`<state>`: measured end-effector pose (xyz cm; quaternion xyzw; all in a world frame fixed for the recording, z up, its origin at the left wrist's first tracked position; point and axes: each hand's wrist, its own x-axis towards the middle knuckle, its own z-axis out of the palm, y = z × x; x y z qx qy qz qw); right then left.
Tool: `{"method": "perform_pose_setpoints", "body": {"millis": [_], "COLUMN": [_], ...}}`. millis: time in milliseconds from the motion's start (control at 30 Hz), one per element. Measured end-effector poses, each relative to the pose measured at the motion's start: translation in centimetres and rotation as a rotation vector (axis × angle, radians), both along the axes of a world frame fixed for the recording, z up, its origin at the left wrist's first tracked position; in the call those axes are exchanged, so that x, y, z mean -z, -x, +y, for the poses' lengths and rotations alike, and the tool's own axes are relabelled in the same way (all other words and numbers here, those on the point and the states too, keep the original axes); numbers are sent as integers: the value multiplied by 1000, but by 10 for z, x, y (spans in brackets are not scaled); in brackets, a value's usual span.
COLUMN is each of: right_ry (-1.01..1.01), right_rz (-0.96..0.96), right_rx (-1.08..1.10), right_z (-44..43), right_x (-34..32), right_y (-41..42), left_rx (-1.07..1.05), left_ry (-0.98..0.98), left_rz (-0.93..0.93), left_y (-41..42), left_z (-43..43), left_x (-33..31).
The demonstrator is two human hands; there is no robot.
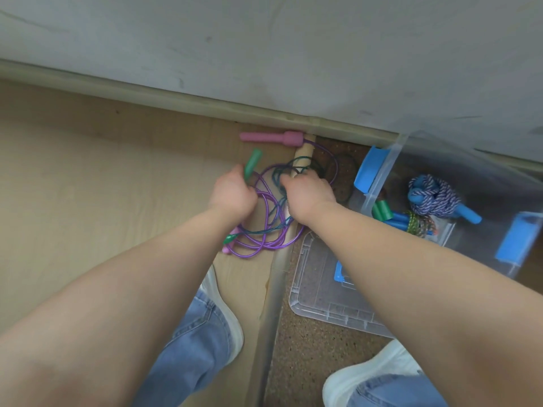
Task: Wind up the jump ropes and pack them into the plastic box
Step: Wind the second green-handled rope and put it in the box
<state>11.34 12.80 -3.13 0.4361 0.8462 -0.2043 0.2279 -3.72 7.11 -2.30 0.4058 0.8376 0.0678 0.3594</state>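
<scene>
Clear plastic lid (pixel 320 292) lies flat on the floor nearest me. My left hand (pixel 233 196): grip clamped on green plastic handle (pixel 253 165). My right hand (pixel 308 195): grip closed on dark teal cord (pixel 277 174), tangled with purple plastic jump rope (pixel 266 227). Beyond, pink handle (pixel 270 138). At right, clear plastic box with blue latches (pixel 382 177) holds wound ropes.

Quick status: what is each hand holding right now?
Left hand: grips the green handle.
Right hand: fingers curled on the tangled jump ropes.
</scene>
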Motion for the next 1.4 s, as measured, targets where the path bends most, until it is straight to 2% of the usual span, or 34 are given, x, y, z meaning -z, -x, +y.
{"method": "perform_pose_setpoints", "body": {"millis": [167, 300, 433, 533, 633, 767, 867, 967, 1067, 1133, 1200, 1267, 1333, 1367, 1400], "right_ry": [121, 364, 440, 446, 470, 509, 619, 637, 500, 428, 400, 371, 350, 346, 338], "right_rz": [354, 699, 947, 1010, 1062, 1144, 1147, 1080, 999, 974, 985, 980, 959, 965, 979], "right_rx": [474, 924, 1060, 1061, 1036, 963, 945, 867, 776, 716, 648, 560, 499, 473, 451], "right_z": [3, 2, 4, 0, -8, -27, -41, -51, -55, -57, -60, -67, -76, -80, -82], "right_x": [-24, -61, -110, -152, -191, -245, -284, -316, -336, -346, -359, -377, -393, -399, -402], "right_y": [-13, -14, -18, -24, -35, -52, -67, -88, -109, -121, -132, -142, -146, -148, -149], "left_rx": [-68, -198, -153, -156, -118, 114, 247, 160, 6, 50, 101, 43, -68, -67, -14], "left_ry": [-105, -141, -197, -281, -305, -362, -376, -430, -424, -362, -355, -422, -370, -325, -306], "left_rz": [-64, -168, -176, -192, -340, -418, -275, -115, -79, -93, -232, -523, -889, -1019, -1067], "left_y": [3, -1, -11, -19, -29, -53, -72, -88, -96, -96, -98, -112, -129, -136, -142], "left_z": [-3, -2, -6, -11, -17, -26, -31, -34, -35, -34, -34, -38, -46, -50, -52], "left_x": [-15, -41, -75, -105, -132, -166, -188, -215, -246, -258, -277, -306, -339, -350, -357]}}
